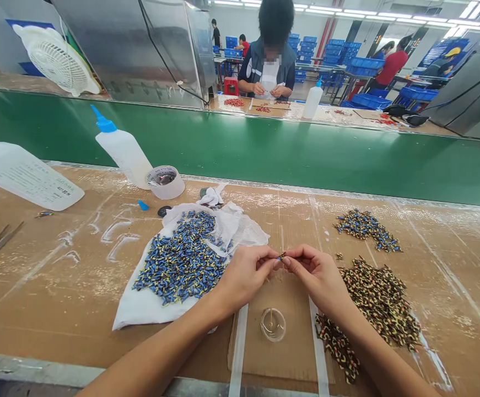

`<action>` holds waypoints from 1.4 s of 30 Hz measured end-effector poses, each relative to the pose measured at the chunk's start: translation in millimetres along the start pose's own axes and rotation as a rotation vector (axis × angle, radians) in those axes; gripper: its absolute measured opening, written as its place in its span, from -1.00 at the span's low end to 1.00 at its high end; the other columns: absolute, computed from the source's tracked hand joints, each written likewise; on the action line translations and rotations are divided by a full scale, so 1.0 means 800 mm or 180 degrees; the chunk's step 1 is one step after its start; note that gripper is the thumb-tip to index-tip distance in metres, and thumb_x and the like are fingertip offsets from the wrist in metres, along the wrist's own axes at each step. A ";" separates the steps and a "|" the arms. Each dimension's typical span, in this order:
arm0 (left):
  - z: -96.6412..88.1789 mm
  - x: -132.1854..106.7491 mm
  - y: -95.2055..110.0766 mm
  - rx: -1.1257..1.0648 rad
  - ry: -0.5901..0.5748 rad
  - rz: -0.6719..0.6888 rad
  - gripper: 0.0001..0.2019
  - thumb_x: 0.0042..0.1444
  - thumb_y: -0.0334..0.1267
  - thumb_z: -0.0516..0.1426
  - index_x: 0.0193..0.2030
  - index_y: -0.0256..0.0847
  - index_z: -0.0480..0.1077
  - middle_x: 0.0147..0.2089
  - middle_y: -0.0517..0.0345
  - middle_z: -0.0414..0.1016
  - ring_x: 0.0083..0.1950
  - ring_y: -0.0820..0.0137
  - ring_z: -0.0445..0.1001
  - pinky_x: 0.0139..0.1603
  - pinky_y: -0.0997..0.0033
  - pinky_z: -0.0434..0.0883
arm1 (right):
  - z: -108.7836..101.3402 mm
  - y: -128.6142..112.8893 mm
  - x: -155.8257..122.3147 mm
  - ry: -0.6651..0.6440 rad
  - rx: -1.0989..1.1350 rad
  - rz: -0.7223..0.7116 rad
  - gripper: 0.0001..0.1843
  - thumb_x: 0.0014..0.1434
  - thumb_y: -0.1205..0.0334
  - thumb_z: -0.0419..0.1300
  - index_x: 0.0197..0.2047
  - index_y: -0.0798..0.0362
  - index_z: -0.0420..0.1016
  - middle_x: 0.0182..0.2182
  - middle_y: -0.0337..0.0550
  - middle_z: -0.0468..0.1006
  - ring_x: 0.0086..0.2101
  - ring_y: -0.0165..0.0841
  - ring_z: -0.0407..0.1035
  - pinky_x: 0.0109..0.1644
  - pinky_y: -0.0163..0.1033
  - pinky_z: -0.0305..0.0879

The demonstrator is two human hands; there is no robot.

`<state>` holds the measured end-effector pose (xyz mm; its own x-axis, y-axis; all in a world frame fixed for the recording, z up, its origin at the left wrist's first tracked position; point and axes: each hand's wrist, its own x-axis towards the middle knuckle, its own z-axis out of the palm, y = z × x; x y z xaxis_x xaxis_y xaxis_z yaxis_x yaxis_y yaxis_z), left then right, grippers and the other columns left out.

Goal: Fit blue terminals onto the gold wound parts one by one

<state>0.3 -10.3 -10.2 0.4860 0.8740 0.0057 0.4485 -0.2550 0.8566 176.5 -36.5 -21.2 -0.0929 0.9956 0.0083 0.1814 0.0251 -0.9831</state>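
My left hand (246, 273) and my right hand (316, 275) meet at the middle of the bench, both pinching one small blue and yellow part (281, 257) between their fingertips. Left of my left hand lies a heap of blue and yellow parts (179, 259) on a white cloth (140, 311). Under and right of my right wrist spreads a heap of dark brown and yellow parts (378, 306). A smaller pile of blue parts (366, 227) lies farther back on the right. A small clear round dish (273, 324) sits just below my hands on a taped cardboard sheet (293, 353).
A white squeeze bottle with a blue nozzle (122, 151) leans on a tape roll (165, 182); another large bottle (20, 173) lies at the left. A green conveyor belt (306, 154) runs behind the bench. A person (270, 60) works opposite. A white fan (58, 60) stands back left.
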 end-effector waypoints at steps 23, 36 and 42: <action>0.005 -0.003 -0.005 0.1118 -0.0068 0.0306 -0.87 0.12 -0.52 0.05 -0.40 -0.25 0.32 -0.36 0.13 0.44 -0.29 0.35 0.40 -0.30 0.42 0.23 | 0.012 0.031 -0.006 -0.0262 -0.0358 -0.0168 -0.84 0.22 0.24 0.11 -0.40 0.06 0.33 -0.51 -0.24 0.37 -0.46 -0.36 0.24 -0.40 -0.31 0.17; -0.011 0.013 -0.013 0.0589 -0.0463 0.0067 -0.88 0.15 -0.39 0.07 -0.40 -0.25 0.37 -0.50 0.21 0.41 -0.42 0.42 0.38 -0.36 0.48 0.23 | 0.011 0.025 0.006 -0.0227 -0.0218 -0.0126 -0.93 0.19 0.29 0.14 -0.35 0.06 0.38 -0.48 -0.23 0.45 -0.44 -0.35 0.33 -0.36 -0.29 0.24; -0.016 0.019 -0.016 0.0468 -0.0649 0.0147 -0.82 0.23 -0.31 0.02 -0.33 -0.24 0.41 -0.51 0.25 0.37 -0.47 0.47 0.35 -0.40 0.52 0.21 | 0.008 0.026 0.009 -0.0124 0.0366 0.0152 -0.86 0.15 0.18 0.20 -0.33 0.09 0.42 -0.45 -0.21 0.47 -0.44 -0.36 0.38 -0.32 -0.25 0.33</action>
<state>-7.8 11.5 -14.3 0.6431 0.7622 -0.0739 0.5193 -0.3632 0.7735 173.3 -29.2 -43.2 -0.1251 0.9912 -0.0440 0.0734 -0.0350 -0.9967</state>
